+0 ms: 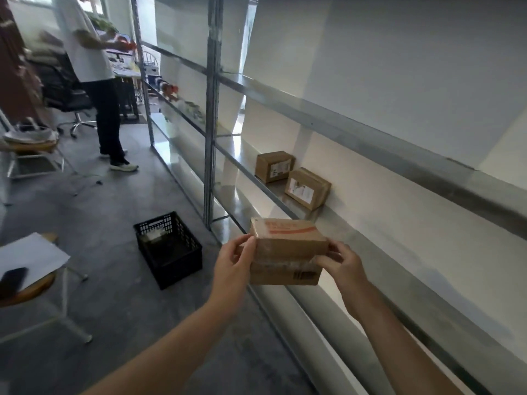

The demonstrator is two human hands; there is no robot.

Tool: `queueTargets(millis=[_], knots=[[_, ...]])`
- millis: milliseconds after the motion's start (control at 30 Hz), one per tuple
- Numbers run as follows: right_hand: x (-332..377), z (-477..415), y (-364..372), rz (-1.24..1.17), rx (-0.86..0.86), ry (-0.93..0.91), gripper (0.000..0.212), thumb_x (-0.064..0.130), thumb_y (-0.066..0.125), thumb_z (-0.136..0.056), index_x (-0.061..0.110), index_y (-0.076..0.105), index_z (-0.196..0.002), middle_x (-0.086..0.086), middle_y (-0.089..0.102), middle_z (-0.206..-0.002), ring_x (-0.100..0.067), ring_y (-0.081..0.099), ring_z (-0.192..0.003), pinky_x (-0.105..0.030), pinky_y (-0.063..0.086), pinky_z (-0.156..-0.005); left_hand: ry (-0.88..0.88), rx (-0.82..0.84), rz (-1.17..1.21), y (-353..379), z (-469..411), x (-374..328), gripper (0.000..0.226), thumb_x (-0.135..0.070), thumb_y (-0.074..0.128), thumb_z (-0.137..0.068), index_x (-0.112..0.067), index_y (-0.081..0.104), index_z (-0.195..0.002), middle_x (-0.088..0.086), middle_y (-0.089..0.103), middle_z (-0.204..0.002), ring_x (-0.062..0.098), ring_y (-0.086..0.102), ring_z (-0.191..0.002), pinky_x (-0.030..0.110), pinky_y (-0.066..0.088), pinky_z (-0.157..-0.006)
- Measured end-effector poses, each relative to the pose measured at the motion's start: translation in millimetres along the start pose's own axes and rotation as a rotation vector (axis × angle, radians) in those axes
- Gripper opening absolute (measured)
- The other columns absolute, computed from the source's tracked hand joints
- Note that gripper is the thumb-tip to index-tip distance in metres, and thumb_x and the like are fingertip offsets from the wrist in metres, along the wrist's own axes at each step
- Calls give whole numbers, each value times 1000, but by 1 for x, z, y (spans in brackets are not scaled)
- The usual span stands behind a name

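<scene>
Two hands hold one cardboard box (288,246) at the lower centre of the frame, lifted clear of the floor and just in front of the edge of a metal shelf (370,252). The left hand (232,262) grips the box's left end, thumb on the near face and fingers curled round the corner. The right hand (343,262) pinches the right end, its fingers bent against the side. The box is tilted a little, with red print across its top and a barcode label on the lower right of its near face. A band of clear tape runs across the middle of that face; I cannot tell whether this is one box or two stacked.

Further along the same shelf, right of centre, a first small box (274,166) and a second small box (308,188) stand near each other, each with a white label facing out. A black plastic crate (168,249) sits on the grey floor left of the hands. At the lower left a stool (28,289) carries a white sheet (31,255) and a dark phone (12,277). At the upper left a person in a white shirt (94,67) stands by the shelving.
</scene>
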State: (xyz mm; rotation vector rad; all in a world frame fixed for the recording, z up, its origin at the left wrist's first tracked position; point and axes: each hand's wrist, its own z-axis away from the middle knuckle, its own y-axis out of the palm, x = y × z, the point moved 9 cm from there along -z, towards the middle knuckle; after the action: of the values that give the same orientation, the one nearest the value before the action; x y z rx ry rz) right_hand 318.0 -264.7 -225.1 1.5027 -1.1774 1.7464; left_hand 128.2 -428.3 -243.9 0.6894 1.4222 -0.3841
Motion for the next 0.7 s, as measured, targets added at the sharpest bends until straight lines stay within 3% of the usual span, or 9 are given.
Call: queueTargets(millis=[67, 167, 233, 333, 433, 567, 700], knots=[[4, -14, 42, -100, 6, 36, 33, 31, 67, -80, 27, 66, -113, 3, 69, -112, -14, 65, -106, -28, 56, -83, -18, -13, -32, -34, -28, -5, 24, -40, 58, -95, -21, 71, -101, -1, 64, -106, 10, 63, -96, 21, 51, -76], [12, -35, 118, -85, 32, 54, 14, 28, 58, -92, 22, 59, -105, 1, 65, -106, -12, 65, -99, -21, 55, -71, -53, -34, 12, -97, -71, -16, 40, -48, 66, -86, -8, 64, -80, 1, 63, -77, 4, 60, -66, 15, 48, -55], [18, -51, 174, -44, 61, 68, 15, 31, 57, -96, 20, 53, -104, 0, 61, -106, -12, 64, -98, -23, 56, -71, -54, -44, -19, -143, -99, -21, 43, -47, 73, -78, -7, 61, -76, -1, 67, -70, 6, 65, -65, 19, 53, -58], [40, -76, 260, 23, 118, 25, 26, 33, 69, -88, 24, 51, -105, 3, 60, -110, -15, 62, -102, -22, 55, -71, -67, -79, -41, -215, -146, -23, 44, -39, 83, -71, -5, 58, -80, 5, 74, -93, 21, 72, -89, 39, 61, -78], [52, -84, 318, 25, 171, 30, 52, 34, 78, -79, 31, 50, -122, 7, 58, -113, -10, 61, -101, -23, 56, -76, -23, -69, -2, -259, -177, -32, 47, -34, 86, -63, -5, 51, -78, -2, 68, -117, 10, 70, -100, 30, 60, -75], [36, -92, 379, 158, 282, 101, 68, 32, 84, -73, 15, 52, -131, -8, 56, -125, -21, 60, -108, -39, 56, -91, 19, 55, 16, -300, -208, -32, 44, -19, 88, -62, -4, 51, -82, 0, 64, -130, 10, 63, -117, 26, 57, -83], [33, -115, 410, 219, 297, 111, 80, 21, 91, -65, 11, 42, -127, -12, 48, -131, -25, 55, -116, -44, 53, -95, 10, 143, -1, -311, -232, -35, 50, 2, 83, -69, -14, 62, -111, -2, 56, -138, 9, 56, -126, 27, 54, -92]])
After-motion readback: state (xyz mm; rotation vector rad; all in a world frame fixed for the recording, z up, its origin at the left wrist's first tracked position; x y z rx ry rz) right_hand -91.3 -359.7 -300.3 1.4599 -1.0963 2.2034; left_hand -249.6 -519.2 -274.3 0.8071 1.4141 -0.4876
